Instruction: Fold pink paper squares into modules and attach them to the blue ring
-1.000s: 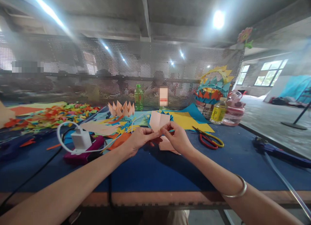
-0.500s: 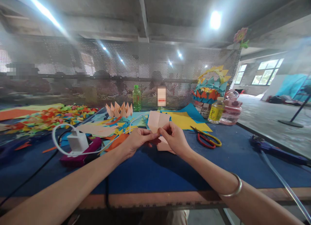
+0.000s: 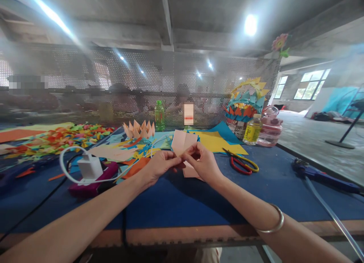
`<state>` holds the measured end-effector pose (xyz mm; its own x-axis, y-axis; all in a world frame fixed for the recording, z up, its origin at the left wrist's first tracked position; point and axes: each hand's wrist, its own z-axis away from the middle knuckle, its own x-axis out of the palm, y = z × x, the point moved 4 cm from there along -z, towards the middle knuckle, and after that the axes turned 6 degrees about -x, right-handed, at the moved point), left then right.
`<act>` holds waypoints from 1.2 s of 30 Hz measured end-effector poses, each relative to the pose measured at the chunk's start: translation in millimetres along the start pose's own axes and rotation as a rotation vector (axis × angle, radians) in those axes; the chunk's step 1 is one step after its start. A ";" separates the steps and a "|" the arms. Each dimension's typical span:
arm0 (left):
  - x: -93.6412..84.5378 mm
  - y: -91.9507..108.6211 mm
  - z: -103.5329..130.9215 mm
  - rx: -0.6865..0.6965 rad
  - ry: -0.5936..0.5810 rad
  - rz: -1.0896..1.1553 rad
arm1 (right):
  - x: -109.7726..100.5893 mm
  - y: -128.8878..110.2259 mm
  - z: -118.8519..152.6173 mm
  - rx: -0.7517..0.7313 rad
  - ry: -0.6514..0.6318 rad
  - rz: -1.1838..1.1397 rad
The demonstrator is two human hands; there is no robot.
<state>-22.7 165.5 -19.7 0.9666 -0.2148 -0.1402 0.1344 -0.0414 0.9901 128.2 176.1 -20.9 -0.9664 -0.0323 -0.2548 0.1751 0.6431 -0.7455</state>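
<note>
Little changed over the last second: the view shifted slightly, while both hands kept their pinch. Left hand [image 3: 163, 165] and right hand [image 3: 205, 163] met at the lower end of the creased peach sheet [image 3: 179, 138], fingers clamped on it. Sheet stood tilted up above the tabletop [image 3: 182, 210], mid-view; another peach paper [image 3: 191, 172] lay below, partly behind the right hand. Scissors [image 3: 241, 165] stayed untouched on the right. Judged: still at the same fold, no new step.

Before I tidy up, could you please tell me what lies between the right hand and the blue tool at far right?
In the head view, the red-and-yellow scissors lie there on the tabletop.
</note>
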 end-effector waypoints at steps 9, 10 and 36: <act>-1.2 -0.6 -1.1 -0.011 0.037 -0.044 | -0.2 4.0 -2.7 0.072 0.003 -0.112; -1.2 -0.5 -0.9 -0.014 0.044 -0.049 | -0.5 3.6 -3.0 0.078 0.000 -0.126; -1.0 -2.4 2.2 -0.104 0.032 -0.012 | -2.3 5.0 -5.0 0.022 -0.068 0.013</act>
<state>-24.5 163.6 -22.0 0.9711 -0.1831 -0.1531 0.1661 0.0579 0.9844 130.4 183.2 -20.9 -0.9492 -0.0763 -0.3054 0.1926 0.6265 -0.7552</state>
